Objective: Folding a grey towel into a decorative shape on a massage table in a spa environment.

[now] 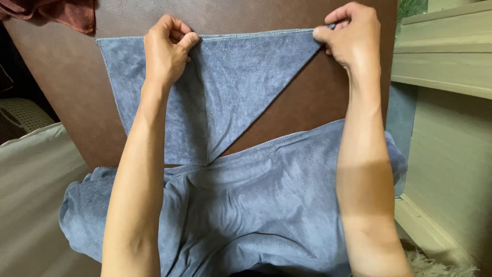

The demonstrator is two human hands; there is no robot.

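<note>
1. Nearest me I see the blue-grey towel (266,205) bunched over the near edge of the brown counter (61,77), its bulk hanging toward me.
2. Further out, one part of it lies folded into a flat triangle on the counter.
3. My left hand (166,48) is closed, pinching the towel's far hem.
4. My right hand (351,36) pinches the far right corner, pulled taut.
5. At far left, a reddish-brown cloth (66,13) sits.
</note>
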